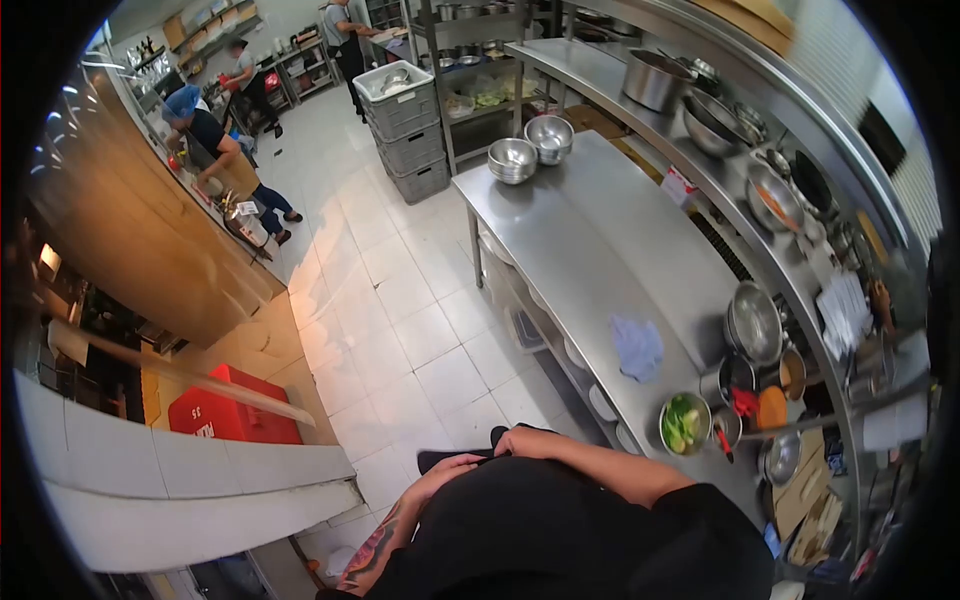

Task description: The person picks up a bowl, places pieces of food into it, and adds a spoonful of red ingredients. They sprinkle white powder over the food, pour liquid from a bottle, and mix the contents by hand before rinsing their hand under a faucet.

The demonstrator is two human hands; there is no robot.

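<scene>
Left hand (452, 468) lies low against the front of the black shirt (560, 530), tattooed forearm running up to it from the lower left. Fingers look curled over a dark edge (455, 457) at the waist; whether that is cloth, an apron hem or something held, cannot tell, so its hold is unclear. Right hand (518, 441) comes across from the other side, forearm bare, and ends just beside the left one. Its palm is turned away; clenched or loose, cannot tell.

Nearest thing on the bench (590, 250) is a small steel bowl of cut greens (685, 423), at the near end, close to the right elbow but apart from both hands. Judgement: light, stiff, smooth-walled, likely slick if wet; contents loose and would spill if tipped. Best taken by the rim with thumb over the edge, or cupped from beneath.

Around it: a crumpled blue cloth (637, 347) just up the bench, small pots with red and orange contents (755, 400) beside the bowl, a larger empty steel pot (754, 322) behind. Far end carries stacked steel mixing bowls (530, 150). Grey crates (405, 130) stand stacked on the tiled floor (400, 300). A red box (235, 410) sits to the left. Other people work at the far counters, one in a blue hair cover (183, 100).
</scene>
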